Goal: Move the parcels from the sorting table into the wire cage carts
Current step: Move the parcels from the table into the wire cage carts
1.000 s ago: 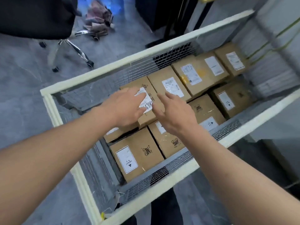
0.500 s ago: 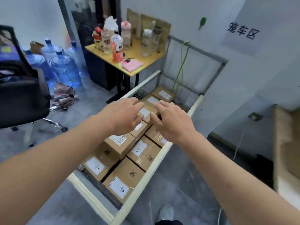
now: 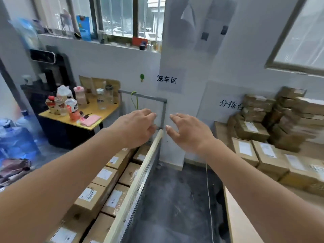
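The wire cage cart [image 3: 136, 186] runs along the lower left, its pale rail slanting up to the middle. Several brown parcels with white labels [image 3: 105, 188] lie packed inside it. More brown parcels [image 3: 259, 151] are stacked on the sorting table [image 3: 242, 220] at the right. My left hand [image 3: 136, 127] hovers above the cart's far end, fingers loosely curved, holding nothing. My right hand [image 3: 189, 132] is raised beside it with fingers spread, also empty, between the cart and the table.
A yellow side table [image 3: 91, 125] with bottles and a pink cloth stands behind the cart. Blue water jugs [image 3: 15, 137] sit at the far left. Dark floor [image 3: 177, 204] lies between cart and sorting table, with a thin cord hanging there.
Both hands have lifted off the parcels in the cart and hold nothing. My view has swung up and right, bringing the sorting table's parcels into sight.
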`<state>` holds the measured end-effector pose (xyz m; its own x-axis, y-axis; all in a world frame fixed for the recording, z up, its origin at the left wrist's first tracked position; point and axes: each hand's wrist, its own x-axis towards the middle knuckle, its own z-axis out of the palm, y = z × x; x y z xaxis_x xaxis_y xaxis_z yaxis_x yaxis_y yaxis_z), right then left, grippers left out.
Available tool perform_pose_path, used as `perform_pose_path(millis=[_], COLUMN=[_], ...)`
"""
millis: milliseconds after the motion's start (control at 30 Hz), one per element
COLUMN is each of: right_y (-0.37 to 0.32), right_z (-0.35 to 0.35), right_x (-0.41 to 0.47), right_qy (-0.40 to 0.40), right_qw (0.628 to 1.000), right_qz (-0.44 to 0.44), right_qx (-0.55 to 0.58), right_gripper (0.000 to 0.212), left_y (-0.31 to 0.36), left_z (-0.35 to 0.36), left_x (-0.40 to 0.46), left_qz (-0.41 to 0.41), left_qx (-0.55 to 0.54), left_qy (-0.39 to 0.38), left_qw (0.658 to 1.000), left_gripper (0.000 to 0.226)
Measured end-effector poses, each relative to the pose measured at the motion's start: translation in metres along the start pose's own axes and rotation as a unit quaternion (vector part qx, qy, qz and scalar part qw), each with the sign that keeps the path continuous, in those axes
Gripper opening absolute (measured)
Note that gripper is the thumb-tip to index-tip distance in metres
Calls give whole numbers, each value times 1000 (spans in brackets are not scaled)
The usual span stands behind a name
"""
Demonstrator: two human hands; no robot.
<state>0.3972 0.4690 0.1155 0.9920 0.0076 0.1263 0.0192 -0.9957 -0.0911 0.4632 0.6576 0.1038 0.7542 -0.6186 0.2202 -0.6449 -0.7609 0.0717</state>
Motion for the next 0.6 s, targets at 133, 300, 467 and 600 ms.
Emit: perform_pose_path(millis=[133, 300, 467, 600], right_y=[54, 110, 151, 172], right_z=[-37, -69, -83, -82], right_x=[-53, -113, -177, -220], right_qy=[12, 28, 52, 56], right_qw=[1000, 996, 988, 975], right_qz=[27, 79, 142, 214], right_qx=[-3, 14, 15, 14], right_gripper=[61, 60, 55, 56], left_y=[73, 150, 212, 254], left_z=[-18, -26, -20, -12], left_x=[9, 20, 31, 38], left_qz=[24, 68, 139, 206], left_qx=[-25, -44, -66, -78], left_qy=[-5, 0, -23, -36], left_qw=[999, 997, 988, 975], left_gripper=[54, 55, 51, 51])
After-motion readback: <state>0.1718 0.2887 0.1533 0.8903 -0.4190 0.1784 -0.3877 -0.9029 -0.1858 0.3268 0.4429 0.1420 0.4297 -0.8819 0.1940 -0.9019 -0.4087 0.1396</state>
